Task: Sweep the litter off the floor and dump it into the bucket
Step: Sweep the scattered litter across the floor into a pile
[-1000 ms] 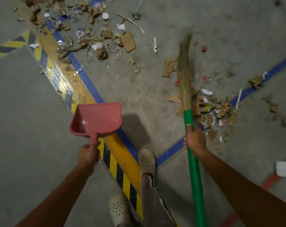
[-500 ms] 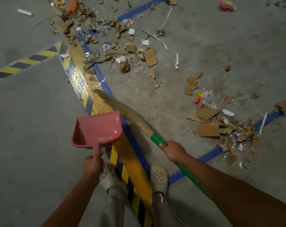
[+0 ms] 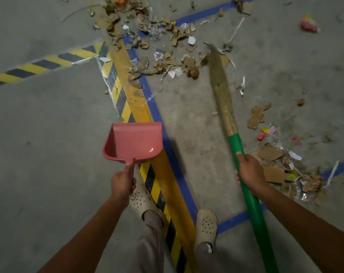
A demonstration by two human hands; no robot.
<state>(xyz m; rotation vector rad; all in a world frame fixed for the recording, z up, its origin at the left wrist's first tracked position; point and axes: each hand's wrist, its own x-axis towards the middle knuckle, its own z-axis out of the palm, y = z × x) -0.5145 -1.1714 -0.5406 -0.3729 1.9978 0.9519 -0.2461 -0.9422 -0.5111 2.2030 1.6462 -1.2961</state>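
My left hand (image 3: 123,182) grips the handle of a pink dustpan (image 3: 134,141), held above the floor with nothing in it. My right hand (image 3: 250,171) is closed on the green handle of a broom (image 3: 222,89). Its straw head points away from me and its blurred tip reaches the near edge of a big litter pile (image 3: 167,46) of cardboard scraps, paper and plastic. A second litter pile (image 3: 281,166) lies on the floor just right of my right hand. No bucket is in view.
Yellow-and-black hazard tape (image 3: 147,184) and blue tape (image 3: 167,134) run along the grey concrete floor between my feet. My two pale clogs (image 3: 206,223) stand on either side of it. A red wrapper (image 3: 309,24) lies at the far right.
The broom has swung from lying left across the tape to pointing forward at the far pile. I have stepped forward, so the litter sits closer. The dustpan is still held in my left hand.
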